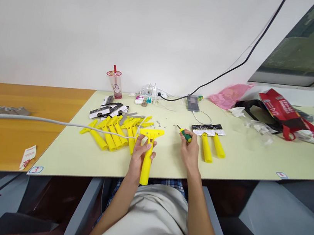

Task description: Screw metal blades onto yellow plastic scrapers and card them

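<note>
The left hand [139, 156] curls round a yellow scraper [146, 166] above the table [165, 163]; the right hand [190, 153] clasps a slim green-and-yellow screwdriver [186, 135].

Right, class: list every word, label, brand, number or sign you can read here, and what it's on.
Nothing reads clearly.
Red bag: white print, too blurred.
Black-and-white cards: print too small.
Table stickers: marks unclear.
Paper scrap: red print, illegible.

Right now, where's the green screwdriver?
In the head view, the screwdriver is in the right hand, between the yellow scraper in the left hand and two carded handles.
</note>
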`<action>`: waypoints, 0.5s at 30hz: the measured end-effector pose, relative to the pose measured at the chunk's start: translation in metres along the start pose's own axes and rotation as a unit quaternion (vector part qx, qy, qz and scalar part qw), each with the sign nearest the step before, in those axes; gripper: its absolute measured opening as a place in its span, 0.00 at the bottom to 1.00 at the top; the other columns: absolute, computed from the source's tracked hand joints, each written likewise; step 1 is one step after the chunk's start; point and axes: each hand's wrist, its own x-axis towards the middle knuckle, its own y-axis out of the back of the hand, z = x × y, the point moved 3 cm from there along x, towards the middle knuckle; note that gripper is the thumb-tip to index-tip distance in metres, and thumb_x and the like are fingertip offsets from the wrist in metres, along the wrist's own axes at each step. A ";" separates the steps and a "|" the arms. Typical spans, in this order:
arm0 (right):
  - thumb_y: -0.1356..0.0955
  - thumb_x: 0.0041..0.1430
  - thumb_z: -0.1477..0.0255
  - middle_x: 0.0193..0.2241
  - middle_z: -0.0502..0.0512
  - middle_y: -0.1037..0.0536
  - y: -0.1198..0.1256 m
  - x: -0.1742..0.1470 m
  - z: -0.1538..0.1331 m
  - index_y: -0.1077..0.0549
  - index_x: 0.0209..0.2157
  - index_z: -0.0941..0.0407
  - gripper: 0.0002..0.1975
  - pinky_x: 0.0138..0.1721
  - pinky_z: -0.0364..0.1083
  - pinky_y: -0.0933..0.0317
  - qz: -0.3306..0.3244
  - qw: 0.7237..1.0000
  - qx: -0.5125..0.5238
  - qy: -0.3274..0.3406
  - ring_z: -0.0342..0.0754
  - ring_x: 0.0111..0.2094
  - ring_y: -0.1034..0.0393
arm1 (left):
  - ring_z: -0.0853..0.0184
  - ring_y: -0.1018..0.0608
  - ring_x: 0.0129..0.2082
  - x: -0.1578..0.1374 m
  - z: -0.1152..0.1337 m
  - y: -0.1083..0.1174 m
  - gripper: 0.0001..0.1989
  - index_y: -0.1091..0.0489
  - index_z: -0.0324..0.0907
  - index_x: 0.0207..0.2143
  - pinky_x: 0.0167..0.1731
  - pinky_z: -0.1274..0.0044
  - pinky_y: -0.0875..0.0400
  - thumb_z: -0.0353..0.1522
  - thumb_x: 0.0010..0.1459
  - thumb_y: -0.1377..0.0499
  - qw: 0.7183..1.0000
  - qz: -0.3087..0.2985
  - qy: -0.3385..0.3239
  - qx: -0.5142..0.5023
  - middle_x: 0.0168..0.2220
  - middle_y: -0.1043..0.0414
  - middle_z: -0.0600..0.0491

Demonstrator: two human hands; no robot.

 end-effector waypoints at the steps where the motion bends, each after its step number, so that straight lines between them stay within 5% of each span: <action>1: 0.31 0.72 0.54 0.61 0.71 0.18 -0.001 0.000 0.001 0.29 0.54 0.52 0.18 0.61 0.66 0.26 -0.004 1.000 0.001 0.004 0.61 0.58 0.18 | 0.63 0.17 0.50 0.000 0.000 0.000 0.30 0.28 0.54 0.51 0.26 0.82 0.37 0.31 0.48 0.22 1.000 0.000 0.000 -0.001 0.48 0.24 0.53; 15: 0.32 0.71 0.52 0.61 0.73 0.19 -0.004 -0.001 -0.006 0.30 0.53 0.53 0.21 0.56 0.64 0.22 -0.022 1.000 0.006 -0.018 0.63 0.56 0.16 | 0.62 0.17 0.47 -0.010 0.003 -0.010 0.29 0.30 0.52 0.48 0.24 0.81 0.36 0.30 0.48 0.21 0.999 -0.031 -0.016 0.037 0.45 0.24 0.53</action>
